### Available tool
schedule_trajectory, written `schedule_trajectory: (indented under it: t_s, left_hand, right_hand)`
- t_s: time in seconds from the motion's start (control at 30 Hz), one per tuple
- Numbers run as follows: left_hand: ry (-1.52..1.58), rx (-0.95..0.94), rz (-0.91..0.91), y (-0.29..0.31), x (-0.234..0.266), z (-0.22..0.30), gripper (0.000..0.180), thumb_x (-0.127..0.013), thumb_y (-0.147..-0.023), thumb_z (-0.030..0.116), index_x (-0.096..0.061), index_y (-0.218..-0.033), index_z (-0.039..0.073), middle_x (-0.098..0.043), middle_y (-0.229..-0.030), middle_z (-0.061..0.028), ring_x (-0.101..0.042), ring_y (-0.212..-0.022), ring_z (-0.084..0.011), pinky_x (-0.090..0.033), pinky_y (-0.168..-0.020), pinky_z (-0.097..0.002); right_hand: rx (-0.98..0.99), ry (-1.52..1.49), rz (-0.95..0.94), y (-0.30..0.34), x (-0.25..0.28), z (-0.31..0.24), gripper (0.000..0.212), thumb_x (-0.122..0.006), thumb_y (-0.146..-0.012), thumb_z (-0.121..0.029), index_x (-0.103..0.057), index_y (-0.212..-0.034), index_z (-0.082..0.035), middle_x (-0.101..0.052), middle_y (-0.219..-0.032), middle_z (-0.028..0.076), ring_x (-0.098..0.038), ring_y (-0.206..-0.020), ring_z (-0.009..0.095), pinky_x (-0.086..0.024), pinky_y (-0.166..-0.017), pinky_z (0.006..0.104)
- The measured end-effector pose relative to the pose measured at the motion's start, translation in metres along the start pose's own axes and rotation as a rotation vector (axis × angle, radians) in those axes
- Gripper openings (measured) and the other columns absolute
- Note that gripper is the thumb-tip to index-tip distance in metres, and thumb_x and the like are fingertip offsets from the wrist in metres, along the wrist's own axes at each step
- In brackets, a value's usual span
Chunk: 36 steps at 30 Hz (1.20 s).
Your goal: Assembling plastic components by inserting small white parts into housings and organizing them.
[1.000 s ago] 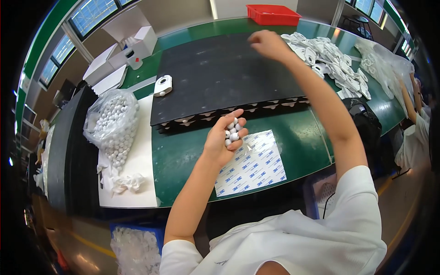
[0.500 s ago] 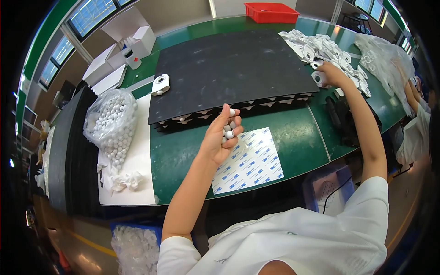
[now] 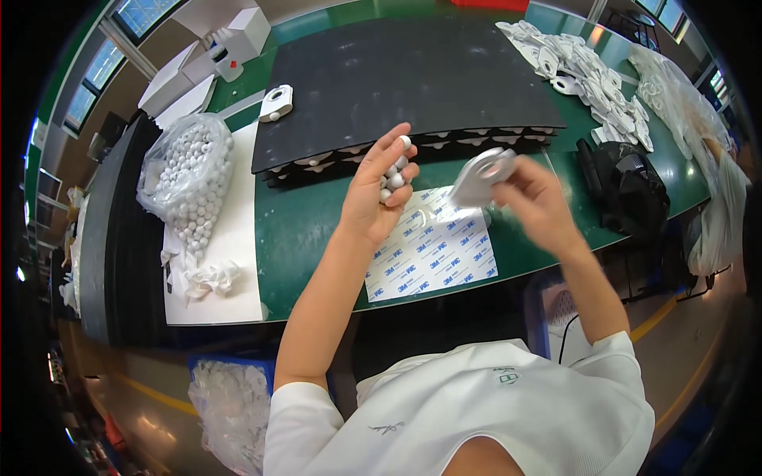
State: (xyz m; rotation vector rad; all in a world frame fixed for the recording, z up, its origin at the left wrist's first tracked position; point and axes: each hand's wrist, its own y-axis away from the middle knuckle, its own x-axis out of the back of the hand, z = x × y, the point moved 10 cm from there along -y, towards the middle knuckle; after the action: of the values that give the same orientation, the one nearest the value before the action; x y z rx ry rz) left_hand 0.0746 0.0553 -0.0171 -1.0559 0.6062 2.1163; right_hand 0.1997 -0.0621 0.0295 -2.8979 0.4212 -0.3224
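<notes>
Several small white balls (image 3: 393, 181) rest in my left hand (image 3: 367, 194), its fingers curled round them and one ball up at the thumb and fingertip. My right hand (image 3: 541, 208), smeared by motion, grips a flat white plastic piece (image 3: 475, 181) with a round hole, held just right of my left hand. Below both hands a white sheet printed in blue (image 3: 429, 258) lies on the green table (image 3: 298, 238). Another such white piece (image 3: 276, 101) sits on the left edge of the large black board (image 3: 397, 75).
A pile of white plastic pieces (image 3: 591, 83) lies at the far right, near a clear plastic bag (image 3: 675, 103) and a black object (image 3: 635, 186). On the left stands a bag of white balls (image 3: 186, 170) beside crumpled white paper (image 3: 213, 278). White boxes (image 3: 242, 33) stand behind.
My right hand has come from the pile at the right toward my left hand, bringing a white plastic piece. My left hand still holds the balls. The whole view has shifted slightly.
</notes>
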Motion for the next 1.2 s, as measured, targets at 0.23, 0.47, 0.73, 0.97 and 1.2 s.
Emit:
schedule_trajectory:
  t_s: [0.23,0.47,0.73,0.97,1.2]
  left_hand:
    - [-0.036,-0.003,0.018,-0.001,0.001,-0.001,0.025,-0.060,-0.083,0.011,-0.052,-0.106,0.004,-0.052,-0.094,-0.0078,-0.045,-0.065,-0.0082,-0.028,-0.035,-0.0138]
    - [-0.023,0.012,0.025,0.001,0.002,-0.002,0.020,-0.064,-0.081,0.014,-0.055,-0.097,0.005,-0.054,-0.093,-0.0059,-0.046,-0.064,-0.0075,-0.026,-0.035,-0.0141]
    - [-0.049,0.024,0.010,-0.001,0.001,-0.002,0.026,-0.063,-0.082,0.012,-0.056,-0.105,0.004,-0.055,-0.094,-0.0057,-0.046,-0.064,-0.0058,-0.027,-0.035,-0.0135]
    - [-0.070,0.004,0.000,-0.001,-0.001,-0.002,0.030,-0.060,-0.081,0.006,-0.054,-0.110,0.004,-0.056,-0.098,-0.0065,-0.045,-0.064,-0.0055,-0.028,-0.035,-0.0134]
    - [-0.222,-0.006,0.006,0.001,-0.004,-0.004,0.028,-0.061,-0.082,0.009,-0.055,-0.109,0.003,-0.057,-0.094,-0.0057,-0.044,-0.061,-0.0050,-0.027,-0.035,-0.0136]
  right_hand:
    - [-0.124,0.001,-0.081,0.005,-0.052,0.035,0.015,-0.054,-0.085,-0.006,-0.053,-0.099,0.000,-0.059,-0.086,0.003,-0.053,-0.075,0.006,-0.043,-0.067,0.0211]
    - [-0.045,0.160,-0.082,0.007,-0.056,0.028,0.013,-0.053,-0.085,-0.006,-0.052,-0.098,-0.001,-0.058,-0.080,0.003,-0.052,-0.070,0.007,-0.042,-0.065,0.0215]
    - [0.001,0.184,-0.052,0.008,-0.053,0.025,0.012,-0.052,-0.085,-0.004,-0.051,-0.097,-0.002,-0.055,-0.081,0.005,-0.051,-0.068,0.008,-0.042,-0.061,0.0226]
    - [0.258,0.423,-0.107,0.012,-0.068,-0.001,0.016,-0.053,-0.084,-0.001,-0.051,-0.100,-0.001,-0.056,-0.087,0.006,-0.052,-0.070,0.011,-0.043,-0.060,0.0247]
    - [-0.149,-0.501,-0.014,0.000,-0.041,0.047,0.016,-0.051,-0.089,-0.009,-0.050,-0.105,-0.007,-0.057,-0.102,0.006,-0.055,-0.089,0.014,-0.045,-0.077,0.0268]
